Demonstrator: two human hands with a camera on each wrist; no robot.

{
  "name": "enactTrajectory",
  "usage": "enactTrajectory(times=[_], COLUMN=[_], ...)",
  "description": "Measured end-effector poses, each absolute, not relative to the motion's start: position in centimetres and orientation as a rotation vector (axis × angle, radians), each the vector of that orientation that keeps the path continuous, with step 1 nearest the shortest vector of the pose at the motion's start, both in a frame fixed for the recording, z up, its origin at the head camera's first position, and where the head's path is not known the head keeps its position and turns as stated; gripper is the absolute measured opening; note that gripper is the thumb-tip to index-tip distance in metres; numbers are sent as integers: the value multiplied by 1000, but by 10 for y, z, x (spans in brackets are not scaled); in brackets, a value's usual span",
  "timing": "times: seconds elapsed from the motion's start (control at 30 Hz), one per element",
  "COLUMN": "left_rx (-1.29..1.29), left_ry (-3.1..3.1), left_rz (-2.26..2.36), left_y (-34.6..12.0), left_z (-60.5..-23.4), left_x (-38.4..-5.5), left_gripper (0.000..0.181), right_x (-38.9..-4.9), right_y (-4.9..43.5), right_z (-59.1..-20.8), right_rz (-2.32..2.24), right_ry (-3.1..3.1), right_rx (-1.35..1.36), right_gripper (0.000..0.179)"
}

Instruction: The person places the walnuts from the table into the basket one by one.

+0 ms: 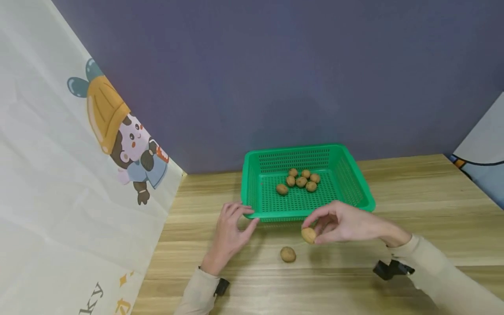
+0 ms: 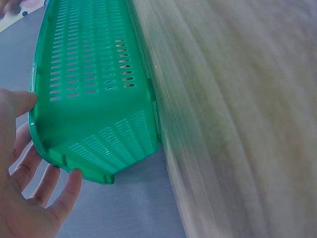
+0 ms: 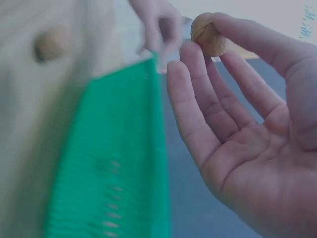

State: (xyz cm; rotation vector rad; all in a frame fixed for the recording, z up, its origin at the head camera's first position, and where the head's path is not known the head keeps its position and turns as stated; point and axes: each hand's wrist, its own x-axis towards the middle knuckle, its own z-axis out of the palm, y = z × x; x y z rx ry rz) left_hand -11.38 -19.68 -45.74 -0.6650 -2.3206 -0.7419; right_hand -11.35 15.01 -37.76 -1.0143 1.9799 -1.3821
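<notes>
My right hand [image 1: 340,223] pinches a walnut [image 1: 309,235] between thumb and fingertips, just in front of the green basket [image 1: 307,214]. In the right wrist view the walnut [image 3: 208,34] shows its seam, and the palm lies bare. My left hand [image 1: 230,234] holds the near left corner of the basket's rim. From the left wrist view, the thumb is at one side of the rim [image 2: 33,111] and the fingers reach round the corner. Several walnuts [image 1: 301,182] lie grouped on the basket floor. A single walnut [image 1: 288,254] rests on the table between the hands.
The wood-grain table [image 1: 204,197] carries the basket near its back edge. A dark blue-grey panel [image 1: 275,78] rises behind it. On the left hangs a white sheet [image 1: 47,175] with a cartoon figure. A black cable [image 1: 480,164] runs at the far right.
</notes>
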Motion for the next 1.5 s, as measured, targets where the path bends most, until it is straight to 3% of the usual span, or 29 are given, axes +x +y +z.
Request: enactTrajectory(times=[0.3, 0.53, 0.9, 1.2, 1.5], left_rx=[-665, -657, -641, -652, -654], left_ry=[-2324, -2355, -2378, -2380, -2356], left_rz=[-749, -744, -740, -753, -752], left_y=[-198, -197, -198, -197, -198], left_z=[-456, -456, -455, -454, -454], left_x=[-113, -113, -114, -112, -113], left_gripper=[23, 24, 24, 23, 23], right_x=[-172, -223, -286, -295, -295], right_y=[151, 137, 134, 136, 136], right_z=[-314, -297, -344, -389, -401], right_rz=[-1322, -1409, -1416, -1453, -1353], right_ry=[2174, 2209, 2208, 2246, 2314], right_rx=[-947, -725, -429, -311, -271], right_gripper=[42, 51, 58, 60, 60])
